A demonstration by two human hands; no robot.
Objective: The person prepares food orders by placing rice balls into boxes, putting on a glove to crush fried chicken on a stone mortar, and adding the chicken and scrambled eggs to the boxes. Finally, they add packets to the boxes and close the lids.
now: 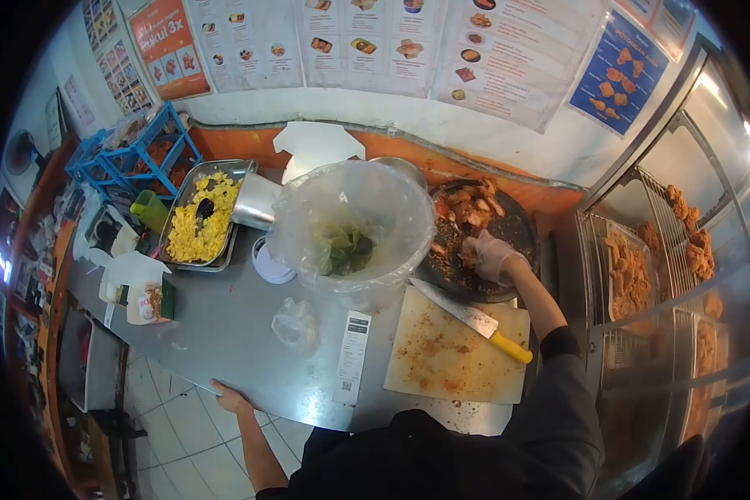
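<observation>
Right fingers: your right hand (pixel 485 254), in a clear, thin plastic glove, points down into the food with its fingers bent; their tips are hidden, so you cannot tell how far apart they are or whether they grip a piece.
Chicken: the browned, reddish-orange, irregular chicken pieces (pixel 479 202) lie heaped toward the far side of the dish, rough-edged, with paler flesh showing in places.
Seasoning: a dark, grainy reddish-brown relish (pixel 447 243) spreads over the left part of the dish, beside your glove.
Dish: both foods sit in a wide, round, black shallow dish (pixel 522 229), its right side bare and dark.
Knife: a broad steel knife with a yellow handle (pixel 511 347) lies slanted just below the dish, on a pale, rectangular cutting board (pixel 442 367) smeared orange-brown.
Left fingers: your bare left hand (pixel 229 398) touches the near edge of the grey metal table (pixel 217 350); how tightly its fingers close on that edge, you cannot tell.
Bowl: left of the dish stands a large, round container lined with clear plastic (pixel 296 225), green leaves (pixel 347 252) inside.
Tray: farther left, a rectangular steel tray (pixel 235 171) holds crumbly yellow food (pixel 193 237).
</observation>
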